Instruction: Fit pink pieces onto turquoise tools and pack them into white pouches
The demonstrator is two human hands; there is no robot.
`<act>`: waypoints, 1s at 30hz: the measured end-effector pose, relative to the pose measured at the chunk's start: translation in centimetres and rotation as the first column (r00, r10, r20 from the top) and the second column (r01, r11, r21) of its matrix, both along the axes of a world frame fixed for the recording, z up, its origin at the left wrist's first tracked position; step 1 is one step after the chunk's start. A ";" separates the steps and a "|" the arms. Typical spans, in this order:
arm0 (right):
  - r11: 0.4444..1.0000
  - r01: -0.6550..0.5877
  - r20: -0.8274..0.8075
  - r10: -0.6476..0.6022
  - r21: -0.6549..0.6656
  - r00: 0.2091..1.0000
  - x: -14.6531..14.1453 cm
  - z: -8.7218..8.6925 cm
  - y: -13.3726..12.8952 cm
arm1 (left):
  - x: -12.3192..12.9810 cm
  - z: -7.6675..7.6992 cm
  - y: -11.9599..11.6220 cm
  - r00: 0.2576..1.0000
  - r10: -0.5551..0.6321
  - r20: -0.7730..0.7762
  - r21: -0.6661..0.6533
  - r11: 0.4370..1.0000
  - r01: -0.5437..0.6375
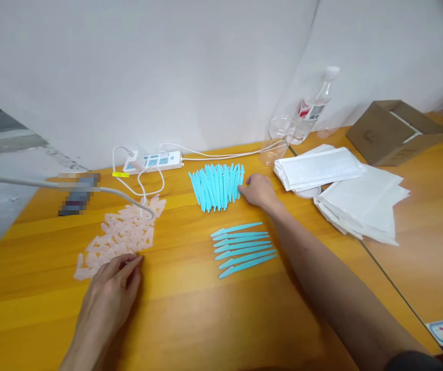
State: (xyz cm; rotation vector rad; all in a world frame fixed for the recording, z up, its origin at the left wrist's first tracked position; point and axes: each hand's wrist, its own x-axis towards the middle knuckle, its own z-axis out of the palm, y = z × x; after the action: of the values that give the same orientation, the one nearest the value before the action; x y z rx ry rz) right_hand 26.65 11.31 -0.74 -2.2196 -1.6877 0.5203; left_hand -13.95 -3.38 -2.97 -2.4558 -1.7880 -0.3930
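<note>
Right hand: I am seeing my right hand (258,189) reaching far forward, its fingers curled together against the right edge of the turquoise pile (217,186); whether anything is pinched between them I cannot tell.
Left hand: my left hand (115,286) is resting low on the wooden table (190,319), fingers loosely together and tips touching the near edge of the pale pink pieces (123,234), gripping nothing that I can see.
Turquoise pile: it is lying just left of my right hand, a dense heap of slim blade-shaped plastic sticks fanned side by side.
Laid-out row: six turquoise sticks (242,248) are lying parallel, nearer to me than my right hand and just left of its forearm.
Pink pieces: they are spreading away from my left fingertips, forward and slightly left, with a white cable running over their far end.
Cardboard box: the open box (393,131) is sitting well to the right of my right hand, tipped on its side; its contents are not showing clearly.
White packets: stacks of white packets (345,188) are lying just right of my right hand.
Plastic bottle: a clear bottle (314,105) is standing beyond my right hand, near the wall; how full it is I cannot tell.
Power strip: a white power strip (154,161) is sitting beyond the pile, to the left.
</note>
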 end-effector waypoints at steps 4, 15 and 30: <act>0.997 0.045 -0.015 -0.046 -0.059 0.999 0.7 0.0 1.5 | 0.7 0.5 -0.6 0.990 0.057 0.125 -0.040 0.998 -0.052; 0.998 -0.066 -0.569 0.062 0.015 0.820 6.4 2.3 -6.5 | -3.0 1.6 -1.9 0.985 0.132 0.108 -0.107 0.987 -0.120; 0.860 -0.506 -0.752 0.291 -0.065 0.592 2.7 1.2 -12.6 | 6.3 2.7 -1.8 0.701 0.263 0.663 -0.380 0.925 0.012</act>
State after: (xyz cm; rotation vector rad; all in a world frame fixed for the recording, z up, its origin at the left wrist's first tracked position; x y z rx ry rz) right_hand 29.36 -1.32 0.48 -1.3821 -1.6867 1.5992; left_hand -7.60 -5.16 -0.24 -2.5773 -2.4928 -1.2544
